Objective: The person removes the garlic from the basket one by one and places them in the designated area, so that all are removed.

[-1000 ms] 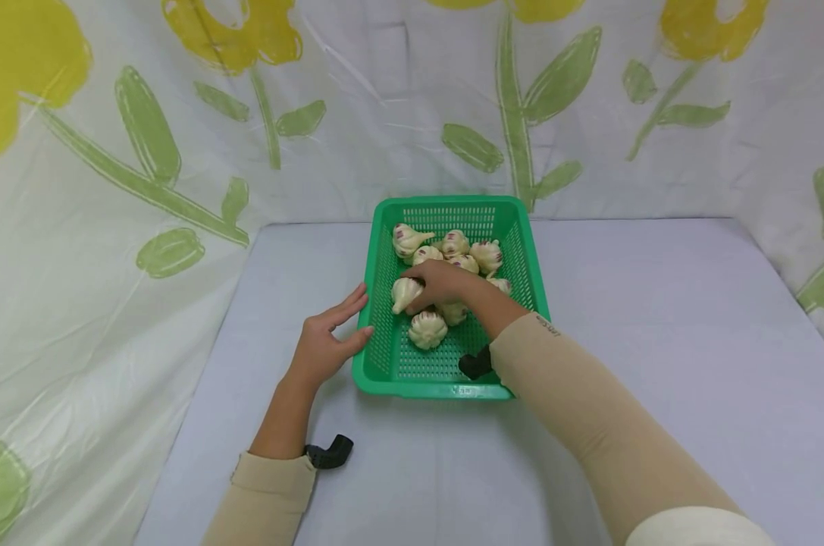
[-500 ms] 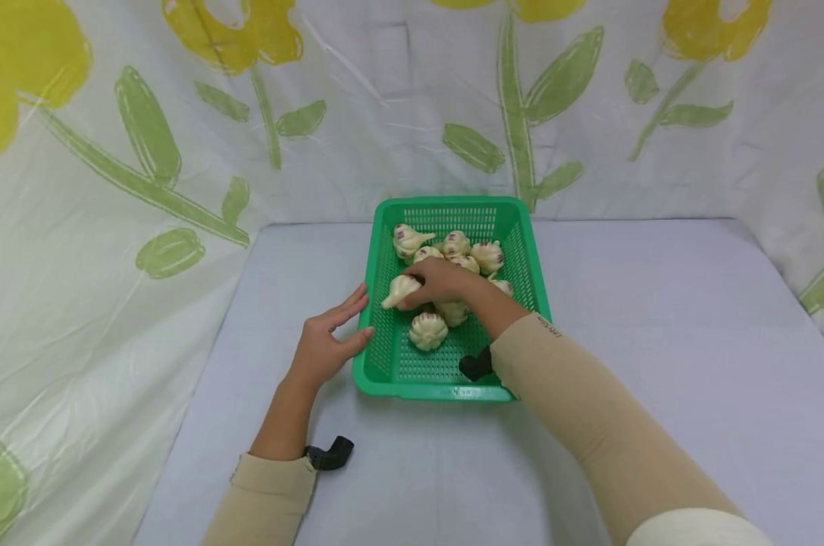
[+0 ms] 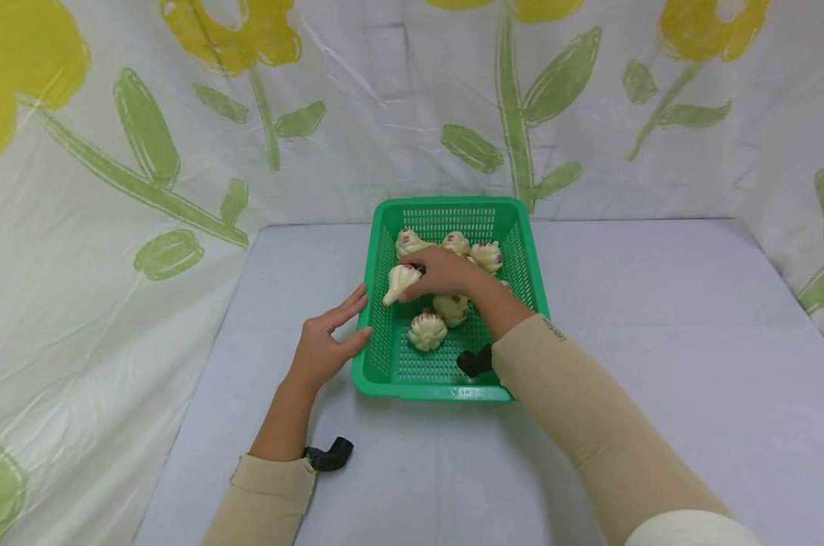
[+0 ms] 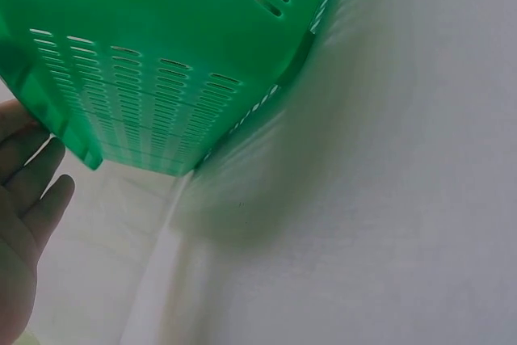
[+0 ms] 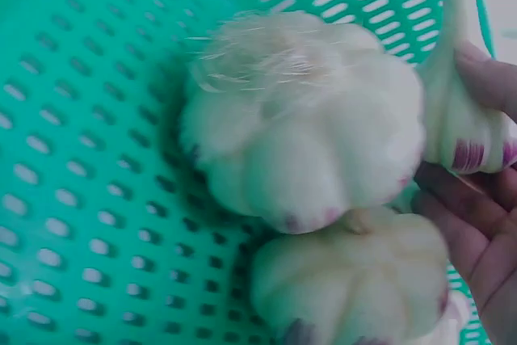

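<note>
My right hand [image 3: 439, 271] reaches into a green plastic basket [image 3: 446, 391] and grips a garlic bulb [image 3: 401, 282] near the left wall, its stem pointing down and left. In the right wrist view, thumb and fingers hold that purple-streaked bulb [image 5: 457, 111] at the right edge. Two other bulbs lie close by: one with stringy roots [image 5: 303, 123] and one below it [image 5: 355, 280]. Several more garlic bulbs [image 3: 487, 256] sit toward the back, partly hidden by my hand. My left hand [image 3: 323, 345] touches the basket's left rim with straight fingers, seen also beside the basket wall [image 4: 145, 94].
The basket stands on a table with a pale cloth [image 3: 630, 318]. Behind it hangs a white curtain [image 3: 384, 114] printed with yellow flowers and green leaves. A black wrist mount [image 3: 331, 455] juts from the left sleeve, another [image 3: 474, 362] from the right.
The garlic bulb in my right hand has shifted slightly up and left, its stem turning. The hand has moved a little toward the back. My left hand has stayed at the rim.
</note>
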A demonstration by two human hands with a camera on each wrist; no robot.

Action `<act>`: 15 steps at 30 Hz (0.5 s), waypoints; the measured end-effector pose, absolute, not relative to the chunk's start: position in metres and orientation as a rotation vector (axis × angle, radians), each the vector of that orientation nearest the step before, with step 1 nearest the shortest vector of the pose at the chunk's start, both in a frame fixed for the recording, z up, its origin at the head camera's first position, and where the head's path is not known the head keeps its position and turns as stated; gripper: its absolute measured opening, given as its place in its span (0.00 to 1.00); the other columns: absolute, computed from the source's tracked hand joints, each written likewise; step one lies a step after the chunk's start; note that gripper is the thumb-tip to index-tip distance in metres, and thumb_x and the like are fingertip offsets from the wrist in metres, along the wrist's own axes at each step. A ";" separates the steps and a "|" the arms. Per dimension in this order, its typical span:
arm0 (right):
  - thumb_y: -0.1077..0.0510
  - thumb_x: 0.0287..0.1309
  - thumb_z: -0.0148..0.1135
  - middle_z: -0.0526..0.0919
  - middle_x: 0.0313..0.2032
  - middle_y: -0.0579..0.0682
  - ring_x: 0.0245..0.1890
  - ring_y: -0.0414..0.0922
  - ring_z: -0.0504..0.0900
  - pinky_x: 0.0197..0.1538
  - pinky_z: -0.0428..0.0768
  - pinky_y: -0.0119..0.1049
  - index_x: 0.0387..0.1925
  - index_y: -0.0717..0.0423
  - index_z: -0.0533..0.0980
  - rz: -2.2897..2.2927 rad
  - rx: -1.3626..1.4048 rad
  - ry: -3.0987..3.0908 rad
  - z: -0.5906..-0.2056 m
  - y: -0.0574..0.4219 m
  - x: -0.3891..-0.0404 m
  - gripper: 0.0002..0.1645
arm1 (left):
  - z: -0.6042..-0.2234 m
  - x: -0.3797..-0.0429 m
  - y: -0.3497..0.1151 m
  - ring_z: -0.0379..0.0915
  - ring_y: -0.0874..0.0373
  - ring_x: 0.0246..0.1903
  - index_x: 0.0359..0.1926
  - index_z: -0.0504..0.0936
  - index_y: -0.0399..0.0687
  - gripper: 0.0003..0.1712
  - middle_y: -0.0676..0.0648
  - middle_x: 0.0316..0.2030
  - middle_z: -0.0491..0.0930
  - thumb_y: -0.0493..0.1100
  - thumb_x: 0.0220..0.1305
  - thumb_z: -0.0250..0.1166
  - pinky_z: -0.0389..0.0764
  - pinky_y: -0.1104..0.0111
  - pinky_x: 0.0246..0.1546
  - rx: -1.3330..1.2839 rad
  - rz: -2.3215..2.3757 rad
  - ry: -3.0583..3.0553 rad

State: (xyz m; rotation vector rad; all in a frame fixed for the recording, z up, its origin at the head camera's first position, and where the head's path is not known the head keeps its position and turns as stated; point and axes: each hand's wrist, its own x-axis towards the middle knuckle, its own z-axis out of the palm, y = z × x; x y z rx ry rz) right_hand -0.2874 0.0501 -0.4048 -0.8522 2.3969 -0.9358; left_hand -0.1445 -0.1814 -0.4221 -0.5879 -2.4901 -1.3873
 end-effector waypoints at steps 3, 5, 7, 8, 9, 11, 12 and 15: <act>0.46 0.54 0.72 0.77 0.62 0.52 0.58 0.49 0.77 0.58 0.79 0.46 0.69 0.54 0.68 -0.985 -0.846 2.401 -0.400 0.052 -0.287 0.44 | -0.421 -0.144 -0.181 0.69 0.46 0.65 0.62 0.74 0.30 0.29 0.38 0.65 0.71 0.32 0.59 0.69 0.65 0.81 0.62 -0.574 -1.391 -2.499; 0.45 0.53 0.72 0.77 0.60 0.53 0.56 0.49 0.78 0.56 0.80 0.45 0.70 0.54 0.67 -1.015 -0.844 2.407 -0.396 0.053 -0.286 0.44 | -0.421 -0.144 -0.181 0.69 0.47 0.65 0.62 0.74 0.30 0.29 0.39 0.65 0.71 0.33 0.59 0.69 0.66 0.81 0.62 -0.562 -1.392 -2.507; 0.45 0.53 0.72 0.79 0.58 0.52 0.54 0.48 0.79 0.53 0.81 0.44 0.70 0.51 0.68 -1.049 -0.826 2.413 -0.393 0.055 -0.286 0.44 | -0.420 -0.144 -0.181 0.69 0.47 0.65 0.62 0.74 0.31 0.29 0.39 0.66 0.71 0.33 0.60 0.69 0.66 0.80 0.62 -0.553 -1.388 -2.516; 0.44 0.53 0.72 0.79 0.58 0.51 0.53 0.48 0.79 0.52 0.81 0.43 0.70 0.49 0.68 -1.069 -0.813 2.415 -0.391 0.056 -0.286 0.44 | -0.420 -0.143 -0.181 0.69 0.48 0.65 0.62 0.74 0.31 0.29 0.40 0.66 0.71 0.33 0.60 0.68 0.66 0.80 0.62 -0.550 -1.388 -2.518; 0.44 0.53 0.71 0.79 0.58 0.50 0.52 0.47 0.79 0.51 0.82 0.44 0.70 0.48 0.68 -1.106 -0.797 2.408 -0.389 0.058 -0.285 0.44 | -0.420 -0.143 -0.181 0.69 0.48 0.65 0.62 0.74 0.31 0.29 0.40 0.66 0.71 0.33 0.60 0.68 0.66 0.80 0.62 -0.548 -1.390 -2.518; 0.44 0.54 0.71 0.79 0.56 0.48 0.50 0.46 0.80 0.49 0.83 0.47 0.70 0.46 0.67 -1.194 -0.750 2.383 -0.386 0.061 -0.285 0.43 | -0.421 -0.143 -0.181 0.69 0.47 0.65 0.62 0.74 0.31 0.29 0.39 0.66 0.71 0.33 0.60 0.68 0.66 0.80 0.62 -0.552 -1.390 -2.515; 0.44 0.54 0.71 0.80 0.55 0.48 0.49 0.46 0.80 0.49 0.83 0.48 0.70 0.45 0.68 -1.240 -0.725 2.370 -0.384 0.063 -0.285 0.42 | -0.421 -0.143 -0.181 0.69 0.47 0.65 0.62 0.74 0.31 0.29 0.39 0.66 0.71 0.33 0.59 0.68 0.66 0.80 0.62 -0.554 -1.394 -2.510; 0.43 0.56 0.70 0.80 0.55 0.48 0.49 0.47 0.81 0.50 0.83 0.52 0.70 0.44 0.68 -1.359 -0.657 2.355 -0.378 0.070 -0.285 0.41 | -0.422 -0.143 -0.181 0.68 0.47 0.65 0.62 0.74 0.31 0.29 0.39 0.66 0.71 0.32 0.60 0.68 0.66 0.81 0.62 -0.561 -1.410 -2.498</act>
